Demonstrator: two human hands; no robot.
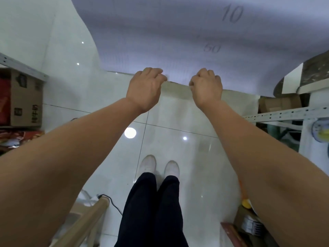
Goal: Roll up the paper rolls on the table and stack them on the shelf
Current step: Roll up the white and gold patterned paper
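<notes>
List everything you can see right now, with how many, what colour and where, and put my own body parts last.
paper sheet: one, white with faint grey numbers, across the top
floor tiles: many, glossy white, underneath
left box: one, brown cardboard, far left under a grey rail
right box: one, brown cardboard, far right above the shelf rail
shelf rail: one, white with holes, right side
cable: one, black, on the floor lower left
shoes: two, white, bottom centre on the floor
trousers: one pair, dark, bottom centre
left hand: one, grips the paper's near edge
right hand: one, grips the same edge
</notes>
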